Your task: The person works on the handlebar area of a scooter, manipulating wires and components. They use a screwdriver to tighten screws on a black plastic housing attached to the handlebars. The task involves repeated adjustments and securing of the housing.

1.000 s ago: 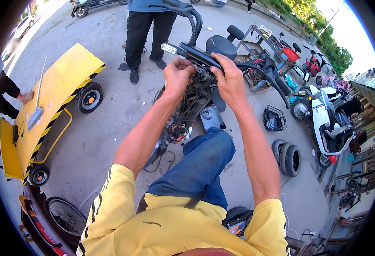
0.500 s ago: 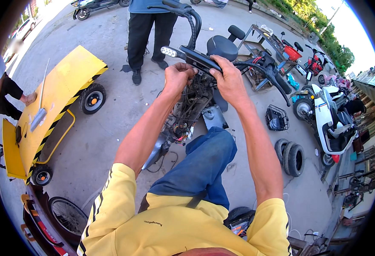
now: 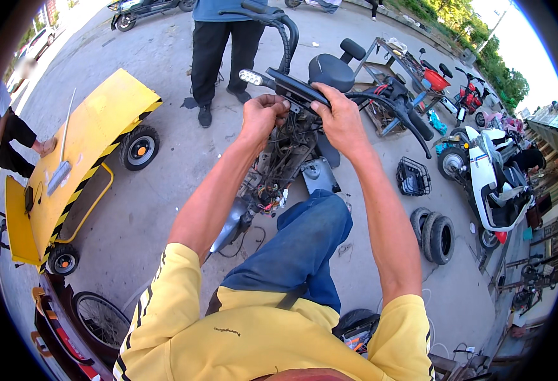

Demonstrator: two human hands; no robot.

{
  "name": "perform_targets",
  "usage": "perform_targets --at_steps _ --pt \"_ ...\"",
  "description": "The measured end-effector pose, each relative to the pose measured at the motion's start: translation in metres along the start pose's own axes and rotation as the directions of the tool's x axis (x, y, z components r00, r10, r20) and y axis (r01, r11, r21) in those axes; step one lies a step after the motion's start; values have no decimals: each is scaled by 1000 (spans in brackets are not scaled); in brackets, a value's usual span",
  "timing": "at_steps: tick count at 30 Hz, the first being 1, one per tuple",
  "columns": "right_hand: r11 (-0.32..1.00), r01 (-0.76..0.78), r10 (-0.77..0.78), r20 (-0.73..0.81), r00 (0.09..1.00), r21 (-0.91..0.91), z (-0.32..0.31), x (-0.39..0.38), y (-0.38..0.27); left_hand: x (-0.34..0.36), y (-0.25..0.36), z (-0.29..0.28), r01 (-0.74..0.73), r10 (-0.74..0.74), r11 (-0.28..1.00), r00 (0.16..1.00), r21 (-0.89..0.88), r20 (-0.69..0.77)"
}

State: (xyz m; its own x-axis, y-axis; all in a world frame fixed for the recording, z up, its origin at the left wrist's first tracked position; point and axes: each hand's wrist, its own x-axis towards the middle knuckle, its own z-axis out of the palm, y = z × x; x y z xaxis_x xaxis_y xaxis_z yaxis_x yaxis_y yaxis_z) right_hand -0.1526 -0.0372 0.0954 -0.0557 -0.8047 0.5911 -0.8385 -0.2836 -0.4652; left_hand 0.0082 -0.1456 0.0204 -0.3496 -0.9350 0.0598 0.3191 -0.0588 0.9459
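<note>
A stripped-down electric scooter stands in front of me, its wires and dark frame parts exposed. My right hand grips the right end of a flat black panel between the handlebars, thumb on the near side and fingers over the top. Just below the panel's left part, my left hand is closed in a pinch beside a small metal bracket; whatever is between its fingertips is hidden. A lamp with white lenses sticks out left of the panel. Loose coloured connectors hang lower on the frame.
A person in dark trousers stands beyond the scooter. At left is a yellow wheeled platform with a broom, another person beside it. To the right lie a black basket, tyres and a white scooter.
My left hand has shifted slightly left and down beneath the panel, still pinched. The right hand keeps its grip in the same place.
</note>
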Motion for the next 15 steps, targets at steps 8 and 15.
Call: perform_targets --at_steps 8,15 --pt "1000 -16 16 7 1000 20 0 0 -2 -10 -1 -4 1 0 999 1000 -46 26" --pt "998 -46 46 -7 999 36 1 -1 -1 -38 1 2 -234 252 947 966 -221 54"
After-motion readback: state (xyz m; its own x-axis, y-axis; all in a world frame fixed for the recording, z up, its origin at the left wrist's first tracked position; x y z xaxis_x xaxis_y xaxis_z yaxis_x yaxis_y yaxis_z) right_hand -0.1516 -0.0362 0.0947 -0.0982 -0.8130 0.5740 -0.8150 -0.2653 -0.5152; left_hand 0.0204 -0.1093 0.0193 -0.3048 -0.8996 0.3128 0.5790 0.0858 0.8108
